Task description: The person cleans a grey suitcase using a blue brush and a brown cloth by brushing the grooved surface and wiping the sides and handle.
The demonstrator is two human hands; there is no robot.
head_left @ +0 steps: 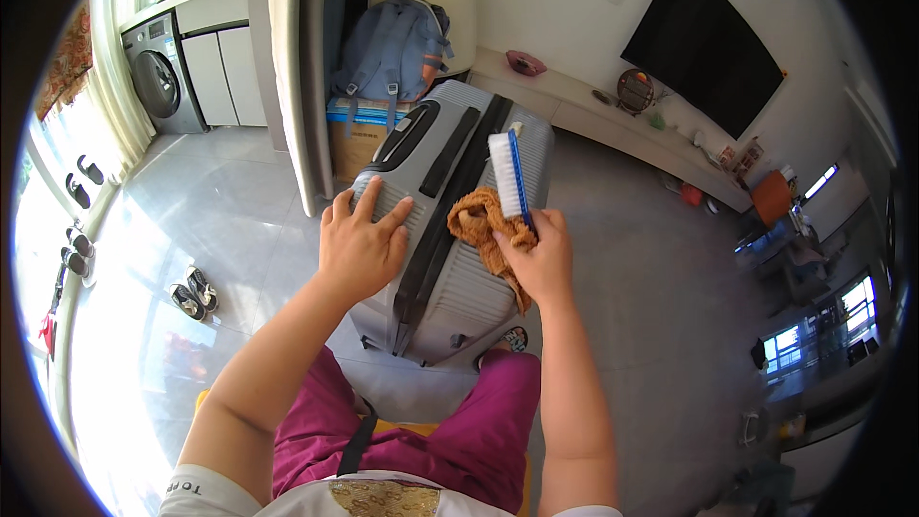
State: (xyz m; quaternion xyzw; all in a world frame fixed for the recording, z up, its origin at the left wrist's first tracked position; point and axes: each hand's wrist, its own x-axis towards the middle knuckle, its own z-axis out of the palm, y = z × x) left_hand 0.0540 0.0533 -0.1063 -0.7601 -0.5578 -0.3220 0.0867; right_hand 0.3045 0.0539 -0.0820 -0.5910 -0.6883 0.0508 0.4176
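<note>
Grey suitcase (459,230) is lying lengthwise away from the person; left hand (360,241) is pressing flat, fingers spread, right hand (544,258) is gripping a blue brush (507,174) and orange cloth (483,230), bristles facing left.

Counts: 1 grey suitcase (450,220), 1 blue scrub brush (507,172), 1 orange cloth (479,225), 2 hands on it, left hand (359,244) and right hand (541,258). Behind: 1 blue backpack (392,53), 1 cardboard box (359,139), 1 washing machine (163,72), 1 wall TV (704,43), 1 pink bowl (525,63) on the ledge. Floor at left: 1 pair of sneakers (194,292) plus at least 4 dark slippers (81,239) along the window; the clutter at far right is too small to count.
</note>
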